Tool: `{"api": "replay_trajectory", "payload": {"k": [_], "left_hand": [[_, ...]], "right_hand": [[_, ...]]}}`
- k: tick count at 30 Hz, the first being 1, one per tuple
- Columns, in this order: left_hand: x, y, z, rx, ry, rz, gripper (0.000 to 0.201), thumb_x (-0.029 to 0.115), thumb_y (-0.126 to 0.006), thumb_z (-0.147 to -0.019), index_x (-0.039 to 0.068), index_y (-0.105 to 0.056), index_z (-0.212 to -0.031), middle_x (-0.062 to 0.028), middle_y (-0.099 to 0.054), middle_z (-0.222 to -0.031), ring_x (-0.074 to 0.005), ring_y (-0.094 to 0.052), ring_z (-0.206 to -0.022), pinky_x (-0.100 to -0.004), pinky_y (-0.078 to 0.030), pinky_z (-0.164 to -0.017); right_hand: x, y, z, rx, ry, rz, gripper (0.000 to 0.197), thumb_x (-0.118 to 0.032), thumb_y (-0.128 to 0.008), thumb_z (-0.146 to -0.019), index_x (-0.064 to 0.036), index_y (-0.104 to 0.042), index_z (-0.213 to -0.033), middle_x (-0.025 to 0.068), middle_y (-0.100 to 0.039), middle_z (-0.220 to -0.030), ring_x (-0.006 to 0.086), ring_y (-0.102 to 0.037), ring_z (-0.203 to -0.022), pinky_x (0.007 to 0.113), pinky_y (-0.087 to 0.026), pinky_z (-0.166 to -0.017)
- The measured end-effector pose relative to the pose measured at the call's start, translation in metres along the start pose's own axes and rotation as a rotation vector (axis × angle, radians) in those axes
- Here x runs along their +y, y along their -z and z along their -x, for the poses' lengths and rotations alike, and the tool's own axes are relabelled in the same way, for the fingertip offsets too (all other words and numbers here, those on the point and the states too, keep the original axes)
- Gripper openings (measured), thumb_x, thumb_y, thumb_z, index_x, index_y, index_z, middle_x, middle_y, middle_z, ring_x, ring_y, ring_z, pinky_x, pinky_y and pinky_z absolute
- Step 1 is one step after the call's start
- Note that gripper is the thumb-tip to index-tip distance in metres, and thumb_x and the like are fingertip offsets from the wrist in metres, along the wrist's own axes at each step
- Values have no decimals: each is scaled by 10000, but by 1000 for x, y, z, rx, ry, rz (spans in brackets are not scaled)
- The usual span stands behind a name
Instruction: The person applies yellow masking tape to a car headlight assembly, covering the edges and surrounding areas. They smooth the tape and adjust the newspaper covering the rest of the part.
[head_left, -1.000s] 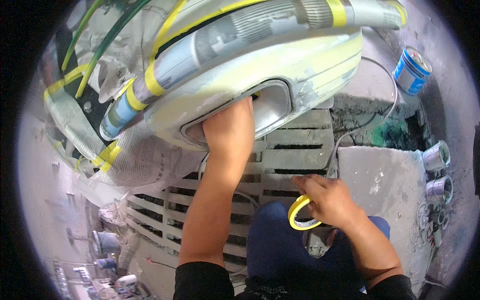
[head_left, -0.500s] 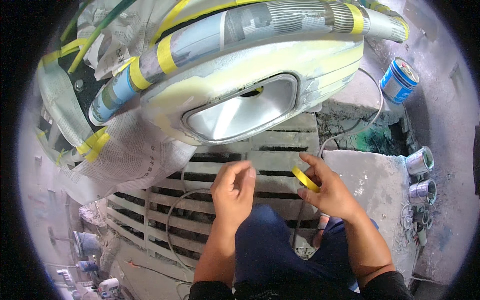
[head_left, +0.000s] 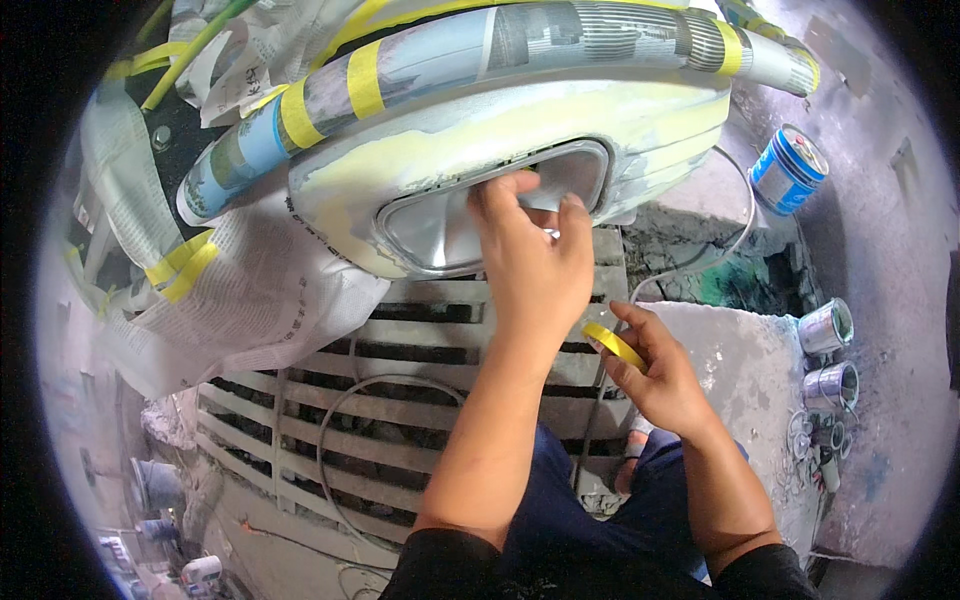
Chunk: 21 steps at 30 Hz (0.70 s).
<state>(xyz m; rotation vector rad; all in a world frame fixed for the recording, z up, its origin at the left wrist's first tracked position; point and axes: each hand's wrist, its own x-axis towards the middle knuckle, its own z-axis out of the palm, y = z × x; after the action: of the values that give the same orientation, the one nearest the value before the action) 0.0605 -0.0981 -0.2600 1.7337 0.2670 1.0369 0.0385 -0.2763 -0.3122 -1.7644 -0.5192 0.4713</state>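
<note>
A rounded body panel (head_left: 345,215) with pale yellow filler patches has a shiny oblong metal recess (head_left: 440,235) in its face. Reaching up to this recess, my left hand (head_left: 535,250) has its thumb and fingers apart; nothing shows between them, and some fingertips are hidden behind the hand. My right hand (head_left: 665,375) is closed on a roll of yellow masking tape (head_left: 615,345), held between thumb and fingers below and right of the recess. Above the panel runs a long tube wrapped in printed paper (head_left: 430,65) and banded with yellow tape.
Newspaper (head_left: 270,300) hangs at the left. Below lies a slatted floor grate (head_left: 400,405) with a grey hose (head_left: 325,440) across it. A blue can (head_left: 790,170) stands on the right, above several metal cans (head_left: 825,328). A broken pit (head_left: 745,280) opens beside a concrete slab (head_left: 715,350).
My left hand has moved up and right from above my knee to the metal recess. The right hand keeps the tape roll in nearly the same place. The view has shifted slightly.
</note>
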Motion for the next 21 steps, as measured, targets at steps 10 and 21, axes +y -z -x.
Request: {"api": "replay_trajectory", "payload": {"k": [10, 21], "left_hand": [[4, -11, -1, 103, -9, -167, 357, 142, -685, -865, -19, -509, -1131, -157, -583, -955, -216, -582, -721, -367, -493, -701], [-12, 7, 10, 8, 126, 131, 387, 76, -647, -880, 2, -468, -1215, -176, -563, -1210, -168, -603, -763, -315, -509, -674]], "right_hand": [[-1, 5, 2, 33, 61, 81, 544, -9, -630, -891, -12, -449, -1404, 145, -688, -965, 189, -662, -870, 322, -525, -798], [-1, 8, 3, 57, 84, 67, 526, -32, -643, -895, -14, -465, -1390, 143, -674, -952, 182, -646, -859, 319, -519, -784]]}}
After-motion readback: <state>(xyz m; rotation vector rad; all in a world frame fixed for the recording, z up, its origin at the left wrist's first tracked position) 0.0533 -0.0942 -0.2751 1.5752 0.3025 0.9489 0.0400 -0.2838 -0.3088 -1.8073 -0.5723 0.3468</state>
